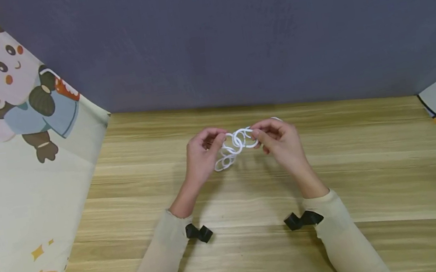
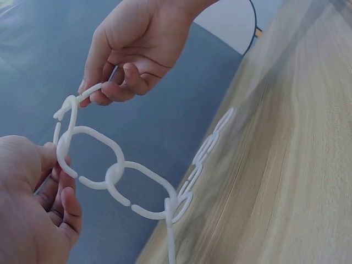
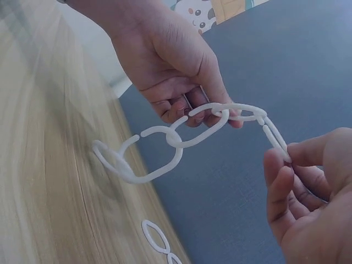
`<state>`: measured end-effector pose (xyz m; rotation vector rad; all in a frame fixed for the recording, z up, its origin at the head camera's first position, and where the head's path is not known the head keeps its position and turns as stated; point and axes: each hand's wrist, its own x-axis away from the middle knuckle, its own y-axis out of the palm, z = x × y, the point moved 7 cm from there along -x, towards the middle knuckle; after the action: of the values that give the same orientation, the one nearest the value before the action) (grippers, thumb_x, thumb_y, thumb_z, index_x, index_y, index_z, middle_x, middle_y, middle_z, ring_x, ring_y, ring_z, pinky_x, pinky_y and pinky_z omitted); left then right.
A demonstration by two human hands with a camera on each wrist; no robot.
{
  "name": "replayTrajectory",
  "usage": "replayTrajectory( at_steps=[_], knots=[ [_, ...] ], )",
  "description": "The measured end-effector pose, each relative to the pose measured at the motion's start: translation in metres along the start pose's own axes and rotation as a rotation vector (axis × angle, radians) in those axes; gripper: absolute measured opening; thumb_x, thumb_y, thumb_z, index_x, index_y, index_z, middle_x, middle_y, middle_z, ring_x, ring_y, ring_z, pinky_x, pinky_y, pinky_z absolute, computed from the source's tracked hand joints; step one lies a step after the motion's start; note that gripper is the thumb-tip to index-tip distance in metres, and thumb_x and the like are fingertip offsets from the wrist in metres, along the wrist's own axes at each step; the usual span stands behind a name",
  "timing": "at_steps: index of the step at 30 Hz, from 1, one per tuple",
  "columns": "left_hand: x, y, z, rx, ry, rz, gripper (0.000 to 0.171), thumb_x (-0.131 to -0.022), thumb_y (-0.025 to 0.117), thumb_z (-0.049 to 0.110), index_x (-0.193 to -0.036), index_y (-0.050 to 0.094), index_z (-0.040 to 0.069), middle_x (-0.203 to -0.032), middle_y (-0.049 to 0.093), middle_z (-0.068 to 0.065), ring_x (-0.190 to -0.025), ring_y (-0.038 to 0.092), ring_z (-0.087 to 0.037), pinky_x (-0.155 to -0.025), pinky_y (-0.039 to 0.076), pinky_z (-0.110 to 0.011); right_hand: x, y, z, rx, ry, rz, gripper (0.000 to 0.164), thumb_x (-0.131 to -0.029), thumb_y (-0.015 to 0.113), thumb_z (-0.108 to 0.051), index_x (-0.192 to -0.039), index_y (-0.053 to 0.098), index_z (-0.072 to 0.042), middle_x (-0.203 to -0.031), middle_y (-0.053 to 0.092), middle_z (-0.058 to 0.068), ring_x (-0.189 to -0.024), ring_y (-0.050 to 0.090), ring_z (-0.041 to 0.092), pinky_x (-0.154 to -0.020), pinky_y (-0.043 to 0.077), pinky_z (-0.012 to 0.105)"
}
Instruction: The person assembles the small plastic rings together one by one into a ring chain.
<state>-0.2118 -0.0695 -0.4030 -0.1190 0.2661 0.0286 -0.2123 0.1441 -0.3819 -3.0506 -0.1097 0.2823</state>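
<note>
A white plastic chain of oval links stretches between my two hands above the table. My left hand pinches one link between thumb and fingers. Opposite it, my right hand pinches an end link that hooks through its neighbour. In the left wrist view, more joined links hang below my left hand. Several links show a narrow gap in one side. Another stretch of white links lies lower, near the tabletop. The fingers partly hide the pinched links.
The wood-grain table spreads beneath both hands. A dark blue-grey panel rises along its far edge. To the left stands a pale wall with a cartoon figure. Black cameras sit at both wrists.
</note>
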Motion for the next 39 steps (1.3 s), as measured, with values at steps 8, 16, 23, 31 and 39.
replayTrajectory(
  at_steps=[8, 16, 23, 31, 39],
  knots=[
    [-0.001, 0.005, -0.006, -0.025, -0.033, -0.062, 0.013, -0.105, 0.074, 0.002, -0.113, 0.077, -0.007, -0.101, 0.076, -0.021, -0.084, 0.063, -0.010, -0.076, 0.053, -0.021, 0.000, 0.002, 0.001, -0.035, 0.014, -0.007, 0.013, -0.104, 0.070, 0.008, -0.114, 0.072, 0.017, -0.087, 0.074, 0.012, -0.064, 0.067, 0.007, -0.055, 0.053, 0.020],
    [0.000, 0.008, -0.008, -0.090, -0.047, -0.141, 0.014, -0.105, 0.073, 0.003, -0.116, 0.077, -0.005, -0.105, 0.078, -0.020, -0.092, 0.072, -0.026, -0.081, 0.059, -0.026, 0.000, 0.001, 0.002, -0.052, 0.037, 0.003, 0.014, -0.104, 0.070, 0.008, -0.113, 0.072, 0.017, -0.088, 0.074, 0.019, -0.064, 0.067, 0.008, -0.056, 0.056, 0.021],
    [0.000, 0.011, -0.006, -0.128, -0.045, -0.171, 0.016, -0.105, 0.074, 0.004, -0.119, 0.078, -0.003, -0.109, 0.080, -0.017, -0.098, 0.074, -0.029, -0.081, 0.057, -0.026, -0.001, 0.001, 0.007, -0.063, 0.066, 0.006, 0.014, -0.105, 0.069, 0.008, -0.113, 0.070, 0.019, -0.087, 0.074, 0.012, -0.065, 0.068, 0.009, -0.058, 0.059, 0.024],
    [0.001, 0.007, 0.003, -0.026, 0.065, -0.124, 0.025, -0.096, 0.079, -0.005, -0.121, 0.077, -0.003, -0.112, 0.079, -0.019, -0.091, 0.071, -0.022, -0.073, 0.054, -0.021, 0.000, 0.000, 0.011, -0.070, 0.131, 0.014, 0.017, -0.106, 0.069, 0.004, -0.115, 0.071, 0.019, -0.085, 0.075, 0.008, -0.066, 0.067, 0.009, -0.060, 0.059, 0.025],
    [0.001, 0.003, 0.011, 0.008, 0.173, -0.107, 0.021, -0.094, 0.086, -0.002, -0.115, 0.082, -0.001, -0.110, 0.080, -0.017, -0.087, 0.068, -0.015, -0.073, 0.053, -0.022, 0.002, 0.004, 0.012, -0.115, 0.201, -0.027, 0.021, -0.107, 0.068, 0.002, -0.119, 0.070, 0.020, -0.082, 0.076, 0.004, -0.066, 0.066, 0.009, -0.061, 0.058, 0.021]
  ],
)
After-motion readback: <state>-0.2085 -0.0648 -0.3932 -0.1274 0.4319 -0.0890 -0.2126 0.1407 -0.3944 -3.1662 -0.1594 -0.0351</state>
